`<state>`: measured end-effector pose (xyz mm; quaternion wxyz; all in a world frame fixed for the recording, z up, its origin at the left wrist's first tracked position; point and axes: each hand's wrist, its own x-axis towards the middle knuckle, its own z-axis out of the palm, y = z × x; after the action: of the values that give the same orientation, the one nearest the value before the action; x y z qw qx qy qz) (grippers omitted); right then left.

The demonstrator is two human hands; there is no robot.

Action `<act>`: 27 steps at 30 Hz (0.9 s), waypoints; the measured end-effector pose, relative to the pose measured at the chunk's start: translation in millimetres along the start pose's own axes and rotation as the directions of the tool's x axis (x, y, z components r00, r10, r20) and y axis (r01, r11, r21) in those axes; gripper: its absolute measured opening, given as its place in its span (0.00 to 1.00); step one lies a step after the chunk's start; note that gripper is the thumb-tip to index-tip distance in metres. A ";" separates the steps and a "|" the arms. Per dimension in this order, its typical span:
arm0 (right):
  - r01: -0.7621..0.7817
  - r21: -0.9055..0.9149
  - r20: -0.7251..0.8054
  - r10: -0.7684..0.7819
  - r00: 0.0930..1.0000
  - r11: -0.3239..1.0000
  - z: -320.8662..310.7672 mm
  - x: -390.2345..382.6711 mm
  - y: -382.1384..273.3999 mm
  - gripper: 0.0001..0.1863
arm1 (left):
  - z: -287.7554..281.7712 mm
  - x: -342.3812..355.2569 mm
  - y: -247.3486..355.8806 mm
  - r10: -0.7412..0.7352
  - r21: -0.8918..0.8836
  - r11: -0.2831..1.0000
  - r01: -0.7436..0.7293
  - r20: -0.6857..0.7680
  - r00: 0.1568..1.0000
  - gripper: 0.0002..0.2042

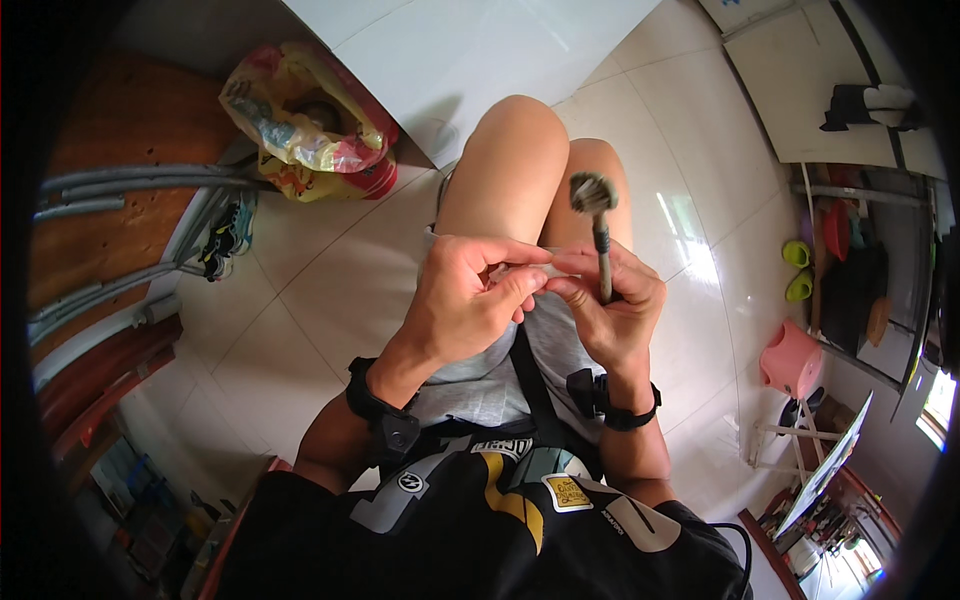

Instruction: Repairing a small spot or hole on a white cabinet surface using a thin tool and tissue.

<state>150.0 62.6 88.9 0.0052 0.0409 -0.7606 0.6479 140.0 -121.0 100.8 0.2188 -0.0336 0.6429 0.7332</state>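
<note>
Close together above the lap, the two hands meet at their fingertips, the left hand (462, 297) and right hand (625, 310) both pinching a small pale piece (557, 270), too hidden to tell its shape or material. Caught in the right hand's fingers is also a brush-like tool (602, 238), its slender, rounded shaft pointing away from the body, topped by a rough, clumpy grey head. Beneath lie soft, heathered grey shorts (472, 388); glossy, pale floor tiles (690, 330) stretch around the legs.

Pale item (556, 270) btwn fingertips (534, 279) mostly hidden, can't ID.
</note>
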 end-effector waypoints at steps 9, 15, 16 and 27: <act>-0.295 0.401 -0.040 0.338 0.940 0.867 5.2 -10.1 4.5 0.06 | 7.7 11.2 -9.1 0.606 0.469 0.680 -0.563 0.072 0.792 0.07; -0.432 0.462 -0.035 0.503 0.864 0.775 -1.6 -8.2 5.9 0.06 | 14.8 21.2 -20.1 0.609 0.457 0.702 -0.546 0.011 0.793 0.06; -0.447 0.465 0.010 0.500 0.866 0.764 -4.6 -6.5 5.9 0.07 | 16.2 18.6 -21.7 0.609 0.456 0.702 -0.547 0.012 0.793 0.06; -0.003 0.154 -0.046 0.011 0.999 0.988 -5.6 -2.3 3.6 0.12 | 4.3 12.6 -14.0 -0.135 -0.341 0.927 0.157 0.089 0.987 0.10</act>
<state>151.8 68.8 86.2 0.0177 0.0233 -0.7082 0.7054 134.7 -112.2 84.4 0.2839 -0.0958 0.4918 0.8175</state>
